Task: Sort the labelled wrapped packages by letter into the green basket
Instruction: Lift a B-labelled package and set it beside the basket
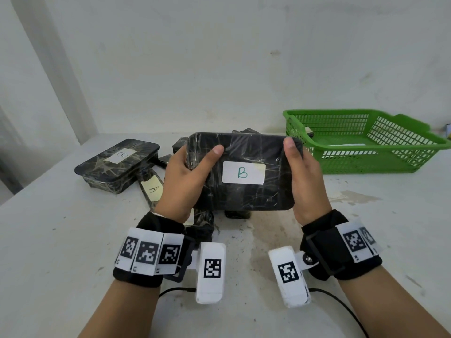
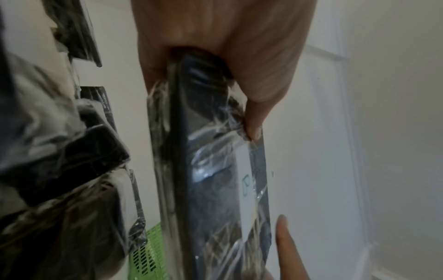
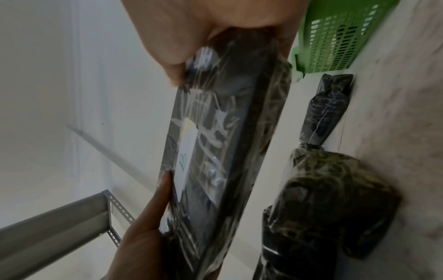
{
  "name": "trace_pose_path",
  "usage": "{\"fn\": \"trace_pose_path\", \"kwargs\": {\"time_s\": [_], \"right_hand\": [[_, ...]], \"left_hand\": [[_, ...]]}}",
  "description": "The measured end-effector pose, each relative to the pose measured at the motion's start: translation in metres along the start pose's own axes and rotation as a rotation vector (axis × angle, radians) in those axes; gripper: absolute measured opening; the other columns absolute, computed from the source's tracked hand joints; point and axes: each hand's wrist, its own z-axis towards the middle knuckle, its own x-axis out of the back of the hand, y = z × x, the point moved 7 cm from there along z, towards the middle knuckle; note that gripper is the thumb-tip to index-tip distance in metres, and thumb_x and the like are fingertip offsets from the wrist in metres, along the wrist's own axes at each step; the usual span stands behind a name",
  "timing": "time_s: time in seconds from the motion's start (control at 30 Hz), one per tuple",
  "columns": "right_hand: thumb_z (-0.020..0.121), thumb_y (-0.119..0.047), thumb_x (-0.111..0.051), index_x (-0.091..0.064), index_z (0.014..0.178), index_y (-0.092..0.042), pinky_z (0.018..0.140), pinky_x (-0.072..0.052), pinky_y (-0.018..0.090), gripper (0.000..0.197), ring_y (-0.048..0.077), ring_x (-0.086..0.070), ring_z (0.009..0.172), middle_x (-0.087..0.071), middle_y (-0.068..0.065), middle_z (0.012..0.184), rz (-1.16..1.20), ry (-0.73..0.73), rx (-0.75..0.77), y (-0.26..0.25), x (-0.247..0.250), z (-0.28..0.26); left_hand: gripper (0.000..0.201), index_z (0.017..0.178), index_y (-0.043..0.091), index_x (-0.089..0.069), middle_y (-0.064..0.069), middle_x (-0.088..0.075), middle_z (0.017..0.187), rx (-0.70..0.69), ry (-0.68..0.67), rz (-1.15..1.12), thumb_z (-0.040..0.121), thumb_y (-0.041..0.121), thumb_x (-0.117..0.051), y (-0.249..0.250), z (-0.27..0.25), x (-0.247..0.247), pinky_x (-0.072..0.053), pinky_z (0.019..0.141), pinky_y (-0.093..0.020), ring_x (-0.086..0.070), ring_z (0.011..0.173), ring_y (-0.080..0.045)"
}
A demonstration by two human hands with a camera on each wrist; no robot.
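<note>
A flat black package wrapped in clear film [image 1: 241, 191], with a white label reading B [image 1: 243, 172], is held above the table facing me. My left hand [image 1: 188, 176] grips its left end, thumb on the front. My right hand [image 1: 302, 176] grips its right end the same way. In the left wrist view the package [image 2: 210, 170] runs edge-on from my palm; the right wrist view shows the package [image 3: 223, 151] edge-on too. The green basket [image 1: 380, 164] stands at the back right; its contents are mostly hidden.
Another black package marked B [image 1: 117, 164] lies at the left. A package labelled A [image 1: 152, 190] leans beside it. More wrapped black packages [image 3: 330, 204] lie under and behind the held one. A white wall rises behind the table. A grey metal shelf frame [image 3: 72, 217] shows at left.
</note>
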Motion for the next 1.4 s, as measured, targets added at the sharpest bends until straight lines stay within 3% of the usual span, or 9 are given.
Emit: {"fn": "trace_pose_path", "kwargs": {"time_s": [0.27, 0.47, 0.67, 0.8, 0.9, 0.97, 1.03, 1.2, 1.4], "right_hand": [[0.078, -0.037, -0.071, -0.067, 0.104, -0.013, 0.095, -0.054, 0.041, 0.036, 0.022, -0.069, 0.103, -0.073, 0.007, 0.105, -0.034, 0.055, 0.029, 0.003, 0.006, 0.001], [0.072, -0.036, -0.074, -0.065, 0.113, -0.005, 0.091, -0.055, 0.032, 0.051, 0.018, -0.07, 0.102, -0.074, 0.004, 0.105, 0.025, 0.019, 0.006, 0.002, 0.004, 0.001], [0.068, -0.031, -0.078, -0.059, 0.118, -0.007, 0.089, -0.056, 0.029, 0.058, 0.013, -0.069, 0.103, -0.072, 0.002, 0.109, -0.045, 0.011, 0.036, 0.002, 0.001, -0.001], [0.084, -0.058, -0.062, -0.053, 0.124, -0.021, 0.097, -0.052, 0.036, 0.056, 0.009, -0.066, 0.106, -0.069, -0.004, 0.114, -0.115, -0.021, -0.031, 0.004, 0.002, 0.003], [0.078, -0.084, -0.039, -0.055, 0.125, -0.038, 0.095, -0.053, 0.04, 0.068, 0.008, -0.065, 0.111, -0.068, -0.009, 0.119, -0.127, -0.094, -0.091, 0.006, -0.002, 0.001], [0.067, -0.092, -0.038, -0.054, 0.128, -0.041, 0.095, -0.052, 0.039, 0.081, 0.006, -0.062, 0.116, -0.066, -0.01, 0.125, -0.114, -0.131, -0.094, 0.006, -0.005, -0.001], [0.061, -0.094, -0.042, -0.054, 0.127, -0.041, 0.094, -0.053, 0.04, 0.086, 0.007, -0.06, 0.12, -0.064, -0.01, 0.127, -0.083, -0.137, -0.085, 0.003, -0.005, -0.001], [0.088, -0.058, -0.052, -0.05, 0.117, -0.036, 0.1, -0.051, 0.044, 0.036, 0.011, -0.059, 0.115, -0.062, -0.007, 0.117, 0.013, -0.09, -0.053, 0.001, -0.002, 0.002], [0.083, -0.033, -0.061, -0.049, 0.114, -0.031, 0.082, -0.046, 0.023, 0.033, 0.002, -0.059, 0.086, -0.061, -0.014, 0.091, 0.198, -0.115, 0.044, -0.008, -0.001, 0.004]], "left_hand": [[0.036, 0.107, 0.016, -0.066, -0.001, -0.076, 0.101, 0.019, -0.112, -0.027, 0.075, 0.032, -0.074, 0.001, -0.002, -0.007, -0.056, 0.092, -0.038, -0.072, 0.098, -0.017], [0.016, 0.098, 0.017, -0.068, -0.002, -0.076, 0.099, -0.022, -0.064, -0.021, 0.083, 0.016, -0.075, 0.003, 0.0, -0.003, -0.056, 0.094, -0.044, -0.073, 0.097, -0.019], [0.024, 0.096, 0.011, -0.068, -0.01, -0.074, 0.099, -0.102, -0.021, -0.036, 0.078, 0.018, -0.081, 0.011, -0.001, 0.003, -0.058, 0.088, -0.044, -0.072, 0.094, -0.024], [0.031, 0.098, 0.017, -0.065, -0.001, -0.074, 0.096, -0.178, 0.017, -0.104, 0.072, 0.024, -0.079, 0.019, -0.003, 0.007, -0.059, 0.084, -0.036, -0.071, 0.097, -0.02], [0.028, 0.1, 0.015, -0.063, 0.005, -0.073, 0.093, -0.232, 0.003, -0.093, 0.076, 0.015, -0.078, 0.023, -0.004, 0.008, -0.057, 0.083, -0.031, -0.071, 0.095, -0.016], [0.039, 0.108, 0.015, -0.064, 0.002, -0.072, 0.104, -0.235, -0.006, -0.062, 0.074, 0.019, -0.084, 0.02, -0.003, 0.008, -0.056, 0.089, -0.035, -0.069, 0.102, -0.015], [0.054, 0.119, 0.031, -0.064, -0.001, -0.06, 0.125, -0.247, 0.025, 0.013, 0.069, 0.038, -0.083, 0.017, -0.001, 0.011, -0.051, 0.102, -0.041, -0.061, 0.118, -0.016], [0.079, 0.135, 0.065, -0.04, 0.007, -0.036, 0.138, -0.193, -0.042, 0.125, 0.063, 0.061, -0.074, 0.015, -0.003, 0.004, -0.033, 0.117, -0.038, -0.041, 0.136, -0.012], [0.081, 0.138, 0.061, -0.04, -0.005, -0.036, 0.157, -0.029, -0.243, -0.108, 0.063, 0.086, -0.06, 0.006, -0.002, -0.008, -0.034, 0.11, -0.049, -0.039, 0.143, -0.026]]}}
